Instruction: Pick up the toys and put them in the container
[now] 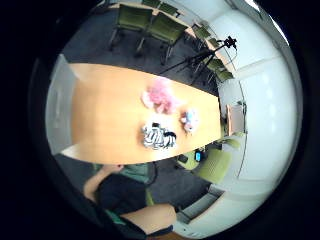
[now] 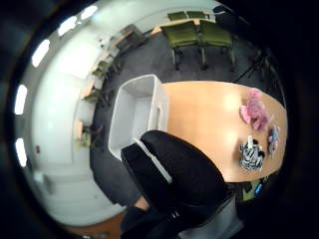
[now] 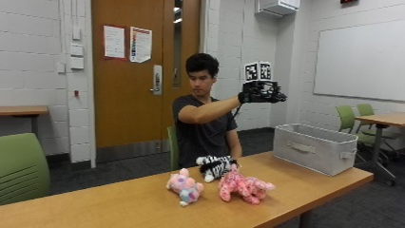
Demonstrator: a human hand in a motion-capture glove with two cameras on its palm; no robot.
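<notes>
1. Toys: three plush animals lie together on the wooden table (image 3: 126, 202), none of them held. They are a black-and-white striped zebra (image 3: 217, 167), a pink plush (image 3: 244, 186) and a pastel pink-and-blue plush (image 3: 185, 186).
2. The zebra lies nearest the seated person, the other two nearer the table's front edge, with the pink plush just beside the zebra.
3. One container (image 3: 314, 147), a pale grey fabric bin with an open top, stands at the table's end, well apart from the toys. Nothing can be seen inside it in the thumb side view.
4. A bare stretch of tabletop lies between the toys and the container.
5. Of the hands, the gloved right hand (image 3: 261, 92) is raised high above the table, over the gap between toys and container. It grasps nothing, and its fingers look loosely curled.
6. Two sheets of paper (image 3: 127, 43) hang on the wooden door behind; their writing is too small to read.
7. Green chairs (image 3: 22, 166) stand around the room.
</notes>
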